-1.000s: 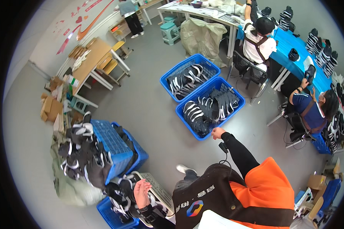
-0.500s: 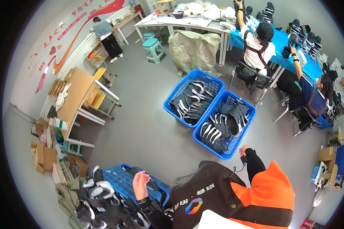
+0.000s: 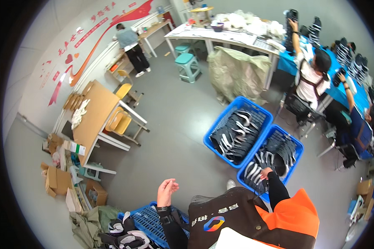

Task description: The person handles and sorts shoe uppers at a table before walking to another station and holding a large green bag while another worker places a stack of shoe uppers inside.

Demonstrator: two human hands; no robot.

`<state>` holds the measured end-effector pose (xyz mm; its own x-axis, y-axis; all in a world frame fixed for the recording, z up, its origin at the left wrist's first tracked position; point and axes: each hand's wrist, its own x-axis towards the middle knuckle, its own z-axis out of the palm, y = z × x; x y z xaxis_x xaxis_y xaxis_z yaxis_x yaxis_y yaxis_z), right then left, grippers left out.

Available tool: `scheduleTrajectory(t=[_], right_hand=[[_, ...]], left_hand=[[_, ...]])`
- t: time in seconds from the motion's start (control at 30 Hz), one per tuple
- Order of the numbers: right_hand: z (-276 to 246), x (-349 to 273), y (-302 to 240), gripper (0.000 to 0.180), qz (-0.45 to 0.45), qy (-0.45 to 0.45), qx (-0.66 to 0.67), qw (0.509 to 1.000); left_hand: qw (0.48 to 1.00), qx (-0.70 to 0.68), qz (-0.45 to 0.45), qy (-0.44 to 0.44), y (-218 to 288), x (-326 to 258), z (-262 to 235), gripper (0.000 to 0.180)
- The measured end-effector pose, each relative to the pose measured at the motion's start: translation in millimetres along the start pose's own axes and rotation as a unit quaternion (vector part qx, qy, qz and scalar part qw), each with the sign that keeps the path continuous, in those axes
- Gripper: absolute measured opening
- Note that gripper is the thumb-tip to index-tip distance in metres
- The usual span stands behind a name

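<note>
My left hand [image 3: 166, 192] is raised in front of the apron, above the floor, its fingers loosely stretched and nothing in it. A dark strap device sits on that wrist. My right hand [image 3: 266, 173] hangs at the near edge of a blue plastic basket [image 3: 293, 142], overlapping the shoe uppers inside. Its fingers are slightly bent and apart, with nothing visible in them. Dark grey and white shoe uppers [image 3: 253, 171] lie stacked in rows in this basket. A second blue basket [image 3: 220, 124] stands against it on the left, also filled with shoe uppers [image 3: 232, 141].
At lower left, a blue crate [image 3: 147, 226] stands beside piled black-and-white shoe pieces [image 3: 129, 240]. A wooden table [image 3: 96, 110] and yellow chairs [image 3: 119, 120] are at left. Two seated people work at a blue-covered table [image 3: 338, 93]; another person [image 3: 131, 41] stands far left. Green stools [image 3: 188, 62] stand ahead.
The view has shifted, so the baskets appear lower and further right. My right hand now overlaps the near basket instead of floor beside it. My left hand appears slightly higher and further right.
</note>
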<state>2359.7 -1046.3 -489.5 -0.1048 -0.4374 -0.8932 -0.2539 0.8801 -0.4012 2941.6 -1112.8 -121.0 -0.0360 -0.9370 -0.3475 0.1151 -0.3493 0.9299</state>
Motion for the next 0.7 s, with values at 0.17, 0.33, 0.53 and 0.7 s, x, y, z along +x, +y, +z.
scheduleTrajectory(t=[0.17, 0.33, 0.53, 0.7], right_hand=[[0.4, 28.5, -99.4, 0.029, -0.054, -0.001, -0.029, 0.998], [28.5, 51.5, -202.1, 0.026, -0.033, 0.062, -0.064, 0.995], [67.9, 63.8, -271.3, 0.028, 0.024, 0.136, 0.021, 0.99], [135.2, 48.2, -315.0, 0.029, 0.038, 0.148, 0.002, 0.988]], left_hand=[[1.0, -0.011, -0.016, -0.024, 39.4, 94.2, -14.5, 0.023], [0.999, -0.009, -0.027, -0.014, 50.0, 187.2, -57.1, 0.024], [0.994, 0.0, -0.07, -0.081, 62.0, 331.4, -134.0, 0.023], [0.989, 0.011, -0.105, -0.105, 119.9, 462.5, -194.3, 0.024]])
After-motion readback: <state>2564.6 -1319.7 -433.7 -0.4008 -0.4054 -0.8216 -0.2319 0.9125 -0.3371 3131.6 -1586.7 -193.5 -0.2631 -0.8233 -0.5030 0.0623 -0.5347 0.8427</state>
